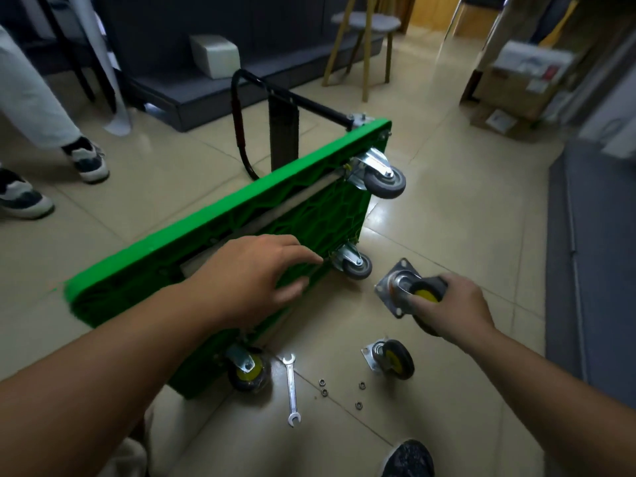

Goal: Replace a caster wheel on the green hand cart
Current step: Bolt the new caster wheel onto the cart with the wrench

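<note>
Spreading relaxed fingers on the underside of the tipped green hand cart (220,215), your left hand (254,270) holds nothing, while just right of the cart your right hand (454,304) clasps a yellow-hubbed caster wheel (401,285).

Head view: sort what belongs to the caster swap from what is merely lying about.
Job: green hand cart; caster held in the right hand; loose caster beside the wrench; nuts; left hand at the cart's underside.
Lying about: white box; stool; cardboard boxes.
</note>
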Motion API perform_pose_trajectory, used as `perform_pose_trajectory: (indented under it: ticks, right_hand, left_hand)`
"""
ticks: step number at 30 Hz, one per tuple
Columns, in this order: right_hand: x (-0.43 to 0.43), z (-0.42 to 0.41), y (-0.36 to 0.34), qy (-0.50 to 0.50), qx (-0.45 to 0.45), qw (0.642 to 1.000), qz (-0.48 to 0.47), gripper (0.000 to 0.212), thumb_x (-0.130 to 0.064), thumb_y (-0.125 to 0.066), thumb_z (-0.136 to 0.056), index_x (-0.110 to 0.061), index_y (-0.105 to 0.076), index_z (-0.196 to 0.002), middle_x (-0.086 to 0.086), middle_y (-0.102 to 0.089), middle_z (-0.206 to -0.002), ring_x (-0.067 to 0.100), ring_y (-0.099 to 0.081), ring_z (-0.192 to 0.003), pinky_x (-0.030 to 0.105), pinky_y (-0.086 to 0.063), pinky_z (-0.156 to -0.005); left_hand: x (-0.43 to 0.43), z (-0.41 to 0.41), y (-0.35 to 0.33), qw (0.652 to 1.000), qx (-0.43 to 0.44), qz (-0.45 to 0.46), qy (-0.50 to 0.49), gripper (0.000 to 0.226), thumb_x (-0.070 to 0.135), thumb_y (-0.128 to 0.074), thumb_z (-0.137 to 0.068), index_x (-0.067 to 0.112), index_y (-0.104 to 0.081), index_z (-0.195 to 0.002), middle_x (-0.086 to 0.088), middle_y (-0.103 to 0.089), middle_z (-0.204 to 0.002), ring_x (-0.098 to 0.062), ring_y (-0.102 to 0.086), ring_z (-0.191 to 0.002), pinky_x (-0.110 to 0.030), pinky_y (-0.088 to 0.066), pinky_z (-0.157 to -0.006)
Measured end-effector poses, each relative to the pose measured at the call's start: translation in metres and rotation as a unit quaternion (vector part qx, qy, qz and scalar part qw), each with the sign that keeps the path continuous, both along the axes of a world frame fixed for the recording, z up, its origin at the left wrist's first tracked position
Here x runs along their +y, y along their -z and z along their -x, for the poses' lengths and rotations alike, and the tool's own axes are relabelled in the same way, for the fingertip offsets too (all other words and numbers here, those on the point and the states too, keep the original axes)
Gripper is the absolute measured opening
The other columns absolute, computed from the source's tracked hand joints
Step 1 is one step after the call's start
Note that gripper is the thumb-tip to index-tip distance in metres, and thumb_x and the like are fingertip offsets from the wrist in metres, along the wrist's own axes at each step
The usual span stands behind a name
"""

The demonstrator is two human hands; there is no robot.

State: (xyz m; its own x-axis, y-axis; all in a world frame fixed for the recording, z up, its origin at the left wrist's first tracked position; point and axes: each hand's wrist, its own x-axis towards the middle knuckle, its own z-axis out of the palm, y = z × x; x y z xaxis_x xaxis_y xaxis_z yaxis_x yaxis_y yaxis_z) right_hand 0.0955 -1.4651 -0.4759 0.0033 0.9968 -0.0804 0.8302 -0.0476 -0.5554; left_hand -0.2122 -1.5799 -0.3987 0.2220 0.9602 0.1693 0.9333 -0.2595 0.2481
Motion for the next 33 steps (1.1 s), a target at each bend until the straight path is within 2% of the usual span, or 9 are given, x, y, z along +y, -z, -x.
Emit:
perform_pose_trajectory:
  ticks: [2,5,8,11,16,18,21,26,33]
  right_hand:
    - [-0.020,0.028,-0.026,-0.035,0.038,0.998,-0.020,0.028,-0.040,-0.085,-0.072,-0.027,-0.070,-0.093,-0.007,-0.067,-0.084,0.012,-0.062,-0.078,0.036,-0.057,-0.072]
    - [-0.052,0.068,-0.052,-0.080,0.076,0.993,-0.047,0.031,-0.041,-0.086,-0.072,-0.027,-0.071,-0.095,-0.009,-0.068,-0.086,0.009,-0.063,-0.080,0.033,-0.057,-0.074]
    - [-0.079,0.103,-0.062,-0.099,0.118,0.987,-0.055,0.031,-0.040,-0.086,-0.071,-0.024,-0.071,-0.093,-0.009,-0.069,-0.083,0.007,-0.065,-0.078,0.031,-0.057,-0.072]
    - [-0.097,0.132,-0.064,-0.110,0.148,0.981,-0.060,0.033,-0.041,-0.086,-0.070,-0.024,-0.071,-0.094,-0.008,-0.069,-0.086,0.007,-0.065,-0.081,0.029,-0.056,-0.073]
    - [-0.122,0.168,-0.059,-0.107,0.218,0.968,-0.066,0.029,-0.035,-0.087,-0.073,-0.027,-0.071,-0.096,-0.015,-0.068,-0.082,-0.005,-0.063,-0.078,0.011,-0.049,-0.064]
    - [-0.133,0.182,-0.051,-0.105,0.246,0.961,-0.065,0.029,-0.035,-0.088,-0.072,-0.028,-0.071,-0.095,-0.015,-0.069,-0.082,-0.010,-0.062,-0.081,0.013,-0.051,-0.066]
    - [-0.147,0.201,-0.036,-0.099,0.292,0.950,-0.058,0.027,-0.033,-0.089,-0.072,-0.030,-0.071,-0.092,-0.016,-0.071,-0.082,-0.005,-0.065,-0.080,0.019,-0.055,-0.071]
    - [-0.154,0.226,-0.021,-0.101,0.327,0.937,-0.062,0.026,-0.031,-0.087,-0.075,-0.039,-0.067,-0.089,-0.023,-0.069,-0.085,-0.003,-0.066,-0.083,0.019,-0.054,-0.072]
    - [-0.150,0.243,-0.007,-0.062,0.380,0.922,-0.042,0.026,-0.026,-0.087,-0.076,-0.029,-0.071,-0.097,-0.013,-0.072,-0.083,-0.001,-0.068,-0.078,0.019,-0.056,-0.069]
  left_hand:
    - [-0.011,0.019,-0.009,1.000,-0.011,-0.013,-0.024,0.040,0.045,-0.061,-0.100,0.044,-0.060,-0.140,0.020,-0.062,-0.131,-0.008,-0.061,-0.113,-0.030,-0.050,-0.087]
    - [-0.026,0.047,-0.017,0.997,-0.033,-0.023,-0.063,0.038,0.046,-0.061,-0.099,0.046,-0.061,-0.137,0.022,-0.063,-0.127,-0.004,-0.059,-0.095,-0.030,-0.049,-0.080]
    - [-0.042,0.070,-0.020,0.994,-0.045,-0.037,-0.094,0.036,0.042,-0.066,-0.098,0.044,-0.065,-0.134,0.019,-0.068,-0.124,-0.010,-0.065,-0.107,-0.035,-0.053,-0.082]
    - [-0.058,0.087,-0.022,0.991,-0.052,-0.044,-0.119,0.035,0.040,-0.066,-0.098,0.040,-0.067,-0.133,0.017,-0.068,-0.125,-0.011,-0.063,-0.113,-0.030,-0.048,-0.080]
    - [-0.078,0.114,-0.022,0.984,-0.078,-0.038,-0.156,0.036,0.039,-0.065,-0.099,0.040,-0.065,-0.135,0.017,-0.067,-0.129,-0.010,-0.061,-0.118,-0.037,-0.052,-0.093]
    - [-0.083,0.125,-0.017,0.980,-0.088,-0.034,-0.174,0.036,0.038,-0.067,-0.098,0.040,-0.065,-0.134,0.017,-0.067,-0.128,-0.009,-0.061,-0.118,-0.034,-0.051,-0.093]
    - [-0.088,0.137,-0.010,0.975,-0.085,-0.021,-0.203,0.040,0.040,-0.066,-0.098,0.042,-0.062,-0.138,0.017,-0.064,-0.134,-0.010,-0.058,-0.123,-0.035,-0.050,-0.097]
    - [-0.086,0.145,0.002,0.967,-0.081,0.009,-0.243,0.048,0.041,-0.065,-0.098,0.041,-0.055,-0.145,0.015,-0.062,-0.137,-0.012,-0.057,-0.125,-0.036,-0.049,-0.099]
    - [-0.075,0.144,0.007,0.967,-0.075,0.057,-0.237,0.054,0.039,-0.064,-0.100,0.041,-0.048,-0.152,0.005,-0.061,-0.144,-0.018,-0.057,-0.129,-0.033,-0.047,-0.096]
